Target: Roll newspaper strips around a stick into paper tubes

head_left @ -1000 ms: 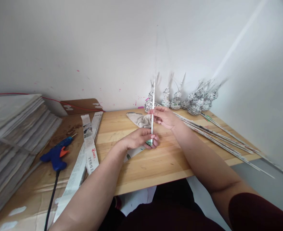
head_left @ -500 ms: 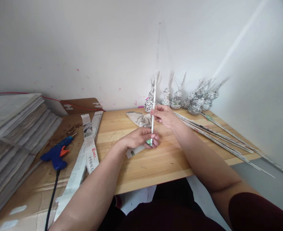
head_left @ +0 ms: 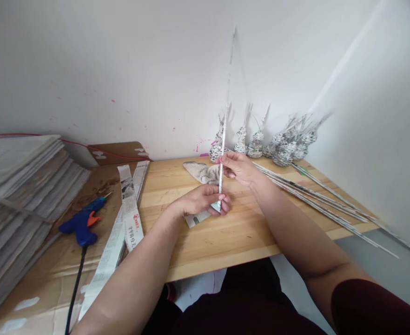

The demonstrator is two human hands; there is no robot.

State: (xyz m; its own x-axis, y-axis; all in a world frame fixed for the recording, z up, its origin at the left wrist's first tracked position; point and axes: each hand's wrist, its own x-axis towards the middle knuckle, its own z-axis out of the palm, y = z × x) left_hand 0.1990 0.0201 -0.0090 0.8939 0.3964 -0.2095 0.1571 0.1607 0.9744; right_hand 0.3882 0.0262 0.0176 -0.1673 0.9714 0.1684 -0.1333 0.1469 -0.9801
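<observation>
A long, thin rolled paper stick [head_left: 225,125] stands nearly upright between my hands, its tip high against the wall. My left hand [head_left: 208,199] is closed round its lower end, where a strip of printed paper [head_left: 195,219] trails out beneath the palm. Higher up, my right hand [head_left: 235,166] pinches the stick between thumb and fingers. Behind the hands a grey patterned cloth [head_left: 201,172] lies on the wooden table [head_left: 240,237].
Several woven paper figures [head_left: 255,144] stand along the wall. Rolled paper sticks [head_left: 309,195] lie at right, some past the table edge. At left are flat newspaper strips [head_left: 130,204], a blue glue gun [head_left: 81,223] with its cord, and a tall newspaper stack [head_left: 27,200].
The stick's upper end has shifted slightly to the right, and the paper at its lower end has turned a little. Both hands keep nearly the same place.
</observation>
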